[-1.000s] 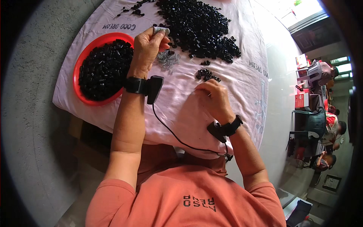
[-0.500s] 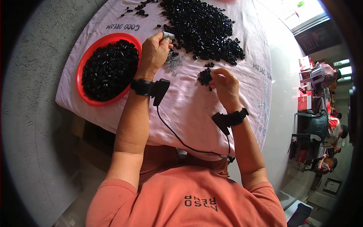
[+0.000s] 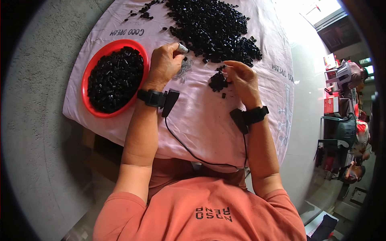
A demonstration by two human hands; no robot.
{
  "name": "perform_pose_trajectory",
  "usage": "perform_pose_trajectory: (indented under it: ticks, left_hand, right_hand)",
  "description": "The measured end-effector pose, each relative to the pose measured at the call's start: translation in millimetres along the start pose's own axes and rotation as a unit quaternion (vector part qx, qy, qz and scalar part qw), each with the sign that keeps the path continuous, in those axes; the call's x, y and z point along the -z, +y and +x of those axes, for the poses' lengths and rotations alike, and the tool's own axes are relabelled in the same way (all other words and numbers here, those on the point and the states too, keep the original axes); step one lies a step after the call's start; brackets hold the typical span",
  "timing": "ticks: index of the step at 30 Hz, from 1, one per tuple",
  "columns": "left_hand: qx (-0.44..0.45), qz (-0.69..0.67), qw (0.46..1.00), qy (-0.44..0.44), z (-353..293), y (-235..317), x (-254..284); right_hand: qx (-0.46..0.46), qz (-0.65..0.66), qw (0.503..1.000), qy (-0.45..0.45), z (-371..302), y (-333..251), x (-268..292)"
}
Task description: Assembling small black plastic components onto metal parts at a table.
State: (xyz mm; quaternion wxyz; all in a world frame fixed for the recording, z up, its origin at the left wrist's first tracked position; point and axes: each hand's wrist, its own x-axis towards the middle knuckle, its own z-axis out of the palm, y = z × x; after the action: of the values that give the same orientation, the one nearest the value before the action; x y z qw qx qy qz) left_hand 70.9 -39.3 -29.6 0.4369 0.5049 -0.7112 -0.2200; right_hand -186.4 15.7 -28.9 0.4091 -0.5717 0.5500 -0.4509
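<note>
On the left, my left hand point(image 3: 163, 66) is closed in a pinch, and a grey wrapping point(image 3: 182, 48) covers a fingertip. What those fingers hold is too small to make out. Close beside them lies a small heap of thin, clear-grey slivers point(image 3: 184, 72). My right hand point(image 3: 244, 81) has its thumb and fingers drawn together beside a small cluster of black plastic pieces point(image 3: 217, 82). Whether a piece sits between its fingertips is hidden. Beyond both hands spreads a large pile of small, shiny black pieces point(image 3: 209, 28).
A red basin point(image 3: 85, 86) full of similar black pieces stands at the left. Pale pink cloth point(image 3: 201, 124) covers the table. A black cable point(image 3: 187, 148) joins the wrist-worn devices and crosses the cloth. Several people and chairs point(image 3: 341, 130) are off to the right.
My left hand has tilted slightly and shifted down. The right hand has moved a little to the right, its fingers now at the upper right of the small black cluster. The view has shifted slightly.
</note>
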Motion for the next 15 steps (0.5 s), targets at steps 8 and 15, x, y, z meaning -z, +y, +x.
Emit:
perform_pose_trajectory:
  ticks: [8,15]
  left_hand:
    - [-0.140,0.049,0.987,-0.055,-1.9,17.9,-12.5]
    - [-0.150,0.021,0.987,-0.059,-3.9,29.0,-17.1]
  right_hand:
    - [0.105,-0.065,0.990,0.072,6.1,19.4,-7.1]
    - [0.046,0.026,0.998,0.015,6.8,12.1,-5.8]
